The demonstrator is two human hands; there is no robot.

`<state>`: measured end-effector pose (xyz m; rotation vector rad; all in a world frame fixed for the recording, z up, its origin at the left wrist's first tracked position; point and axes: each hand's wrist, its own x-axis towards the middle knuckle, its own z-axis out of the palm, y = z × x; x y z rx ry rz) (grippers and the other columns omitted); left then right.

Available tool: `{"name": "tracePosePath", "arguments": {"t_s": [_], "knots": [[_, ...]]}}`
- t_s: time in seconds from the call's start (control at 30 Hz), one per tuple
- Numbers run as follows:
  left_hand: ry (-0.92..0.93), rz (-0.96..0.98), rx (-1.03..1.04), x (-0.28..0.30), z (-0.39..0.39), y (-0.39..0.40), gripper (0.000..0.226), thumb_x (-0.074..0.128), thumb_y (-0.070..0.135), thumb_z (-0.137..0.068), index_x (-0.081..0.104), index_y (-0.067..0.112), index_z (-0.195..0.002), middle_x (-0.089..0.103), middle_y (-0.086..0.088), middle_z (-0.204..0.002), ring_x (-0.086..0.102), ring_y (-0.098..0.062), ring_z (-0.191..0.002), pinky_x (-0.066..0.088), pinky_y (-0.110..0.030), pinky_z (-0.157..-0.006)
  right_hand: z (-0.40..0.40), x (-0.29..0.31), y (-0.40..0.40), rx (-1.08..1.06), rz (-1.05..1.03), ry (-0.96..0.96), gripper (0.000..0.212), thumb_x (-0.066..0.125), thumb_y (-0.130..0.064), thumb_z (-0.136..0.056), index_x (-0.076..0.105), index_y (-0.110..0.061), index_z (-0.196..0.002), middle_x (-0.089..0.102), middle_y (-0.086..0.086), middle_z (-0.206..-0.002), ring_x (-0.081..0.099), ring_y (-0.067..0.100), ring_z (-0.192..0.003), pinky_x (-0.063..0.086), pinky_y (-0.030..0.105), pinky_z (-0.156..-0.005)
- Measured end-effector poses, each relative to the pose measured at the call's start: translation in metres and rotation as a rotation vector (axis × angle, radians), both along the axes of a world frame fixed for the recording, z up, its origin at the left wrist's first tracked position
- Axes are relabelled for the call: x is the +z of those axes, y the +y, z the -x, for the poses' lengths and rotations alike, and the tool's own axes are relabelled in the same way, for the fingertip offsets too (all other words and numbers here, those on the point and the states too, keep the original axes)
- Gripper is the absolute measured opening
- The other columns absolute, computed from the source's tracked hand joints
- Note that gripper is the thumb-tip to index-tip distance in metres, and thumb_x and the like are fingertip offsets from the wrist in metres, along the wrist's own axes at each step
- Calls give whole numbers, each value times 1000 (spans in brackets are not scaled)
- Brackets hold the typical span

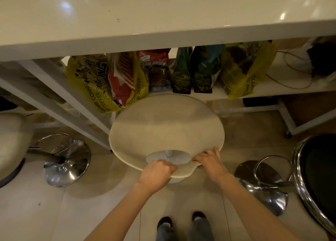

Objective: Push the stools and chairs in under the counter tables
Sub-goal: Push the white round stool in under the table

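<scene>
Head view: white glossy bench (163,13) spans the top of frame from 9 to 3 o'clock, its front edge running across just above the shelf. Beige stool (166,126) sits at centre, its far rim just at the shelf (272,88) under the bench, seat not under the bench top as seen from above. White pedestal base (168,156) visible through the seat's near cut-out. Left hand (156,173) at 6 o'clock of the seat, grip closed, fingers curled over the near seat edge. Right hand (209,161) at 5 o'clock of the seat, grip closed on the same edge, fingers (215,152) lying on top of the rim. Shelf carries a row of coffee bags (101,84), yellow, red and green, standing upright; a cable (291,71) loops at 2 o'clock. Chrome-based stool (67,160) at 8 o'clock, pale seat at the left frame edge. Black-seated chrome stool (316,177) at 4 o'clock. Pale tiled floor (54,213); two dark shoes (164,221) at 6 o'clock.
</scene>
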<state>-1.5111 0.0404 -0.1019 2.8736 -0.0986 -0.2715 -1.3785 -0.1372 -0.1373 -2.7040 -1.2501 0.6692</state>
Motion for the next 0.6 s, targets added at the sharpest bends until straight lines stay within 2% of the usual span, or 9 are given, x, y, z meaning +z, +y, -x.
{"name": "tracePosePath", "arguments": {"t_s": [0.1,0.33,0.43,0.5,0.6], "knots": [[-46,36,25,-2,-2,-5,34,35,24,-67,68,18,-70,65,2,-57,61,-22,-51,47,-27,-38,-8,1,-3,58,22,4,28,54,-27,-91,60,-28,-118,61,-7,-121,40,22,-118,9,44,-105],[-56,44,147,2,-6,-21,45,27,29,-68,71,18,-75,68,-1,-65,64,-23,-61,50,-31,-45,-22,0,-6,140,21,15,28,52,-27,-91,59,-28,-118,60,-6,-122,39,22,-119,8,43,-107],[-28,71,186,0,-6,-27,49,24,31,-70,70,17,-80,70,-3,-72,64,-24,-68,52,-35,-53,-27,0,-8,158,36,11,29,52,-28,-91,59,-28,-119,60,-6,-123,39,23,-119,11,43,-107],[-30,61,217,3,-6,-29,37,34,27,-73,70,20,-77,68,-1,-68,64,-24,-64,52,-34,-49,-27,0,-7,159,25,10,29,54,-29,-90,60,-25,-118,61,-5,-122,40,24,-119,12,41,-104],[-37,-9,257,7,-4,-32,13,56,22,-65,69,26,-66,65,6,-56,62,-20,-50,44,-23,-36,-24,-3,-7,131,-50,8,28,59,-26,-87,64,-19,-112,64,1,-117,44,27,-118,14,38,-94]]}}
